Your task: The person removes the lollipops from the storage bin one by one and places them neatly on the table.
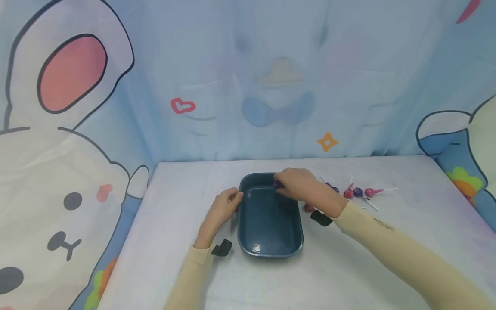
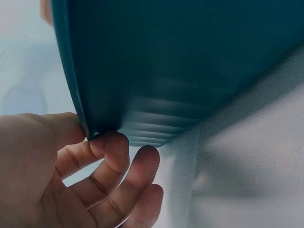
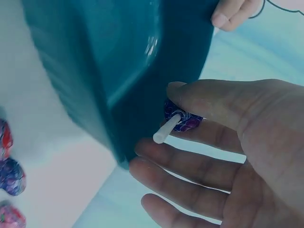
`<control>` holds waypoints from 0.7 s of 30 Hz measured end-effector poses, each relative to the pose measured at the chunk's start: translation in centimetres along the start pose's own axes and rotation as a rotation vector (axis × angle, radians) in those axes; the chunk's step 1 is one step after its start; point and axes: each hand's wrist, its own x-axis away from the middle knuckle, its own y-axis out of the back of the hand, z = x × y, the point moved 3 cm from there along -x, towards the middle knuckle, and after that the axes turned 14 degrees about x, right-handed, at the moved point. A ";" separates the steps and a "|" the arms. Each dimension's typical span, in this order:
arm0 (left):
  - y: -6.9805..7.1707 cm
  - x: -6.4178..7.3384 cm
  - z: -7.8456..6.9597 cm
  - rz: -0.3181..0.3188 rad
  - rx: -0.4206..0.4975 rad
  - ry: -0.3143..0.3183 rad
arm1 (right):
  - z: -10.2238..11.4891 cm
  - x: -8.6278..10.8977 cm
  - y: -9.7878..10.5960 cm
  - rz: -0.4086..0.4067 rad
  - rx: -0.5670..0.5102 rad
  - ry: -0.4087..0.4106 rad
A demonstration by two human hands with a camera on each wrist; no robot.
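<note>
A deep blue-green rectangular tray [image 1: 269, 228] stands on the white table. My left hand [image 1: 224, 206] pinches its left rim; in the left wrist view the thumb is on top and the fingers [image 2: 116, 149] are curled beneath the edge. Over the tray's far right corner, my right hand [image 1: 297, 183] holds a lollipop in a purple wrapper [image 3: 190, 124] between thumb and index finger. Its white stick [image 3: 167, 129] points toward the right wrist camera. The other fingers of that hand spread loosely by the tray's rim. The tray's visible floor is bare.
Right of the tray lie several wrapped lollipops, among them a pink one [image 1: 370, 192], a purple one [image 1: 358, 192] and a red one [image 1: 348, 194]. Another red lollipop [image 1: 308, 208] is partly hidden under the right wrist. A printed curtain [image 1: 217, 129] hangs behind the table.
</note>
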 end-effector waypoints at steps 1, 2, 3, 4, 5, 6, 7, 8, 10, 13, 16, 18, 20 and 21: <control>0.0 0.0 0.0 -0.002 0.000 0.002 | -0.2 0.2 0.0 0.003 -0.009 -0.003; 0.0 0.0 0.0 -0.004 -0.001 0.003 | -0.5 0.4 -0.1 0.002 -0.013 -0.006; 0.0 0.0 0.0 -0.003 -0.001 0.002 | -0.7 0.7 -0.1 0.002 -0.022 -0.009; 0.1 0.0 0.0 -0.003 0.000 0.000 | -1.0 0.9 -0.1 0.008 -0.033 -0.018; 0.1 0.1 0.0 -0.004 -0.002 -0.003 | -1.3 1.1 -0.1 0.010 -0.046 -0.023; 0.1 0.1 0.0 -0.004 -0.001 -0.007 | -1.6 1.3 -0.1 0.012 -0.060 -0.029; 0.1 0.1 0.0 -0.003 -0.002 -0.008 | -1.9 1.5 -0.2 0.016 -0.072 -0.034; 0.1 0.1 0.0 -0.003 -0.003 -0.008 | -2.2 1.7 -0.3 0.018 -0.083 -0.040; 0.1 0.2 0.0 -0.004 -0.005 -0.009 | -2.7 2.2 -0.4 0.027 -0.102 -0.056; 0.0 0.1 0.1 -0.008 -0.008 -0.006 | -3.5 2.8 -0.8 0.031 -0.118 -0.074; 0.0 0.1 0.1 -0.013 -0.012 -0.003 | -4.4 3.5 -1.2 0.038 -0.136 -0.093; 0.0 0.1 0.1 -0.009 -0.016 -0.003 | -5.1 4.0 -1.5 0.041 -0.151 -0.103; 0.0 0.1 0.0 -0.009 -0.014 -0.002 | -5.7 4.5 -1.9 0.042 -0.161 -0.115; 0.0 0.1 0.0 -0.009 -0.012 -0.002 | -6.1 4.8 -2.0 0.044 -0.167 -0.124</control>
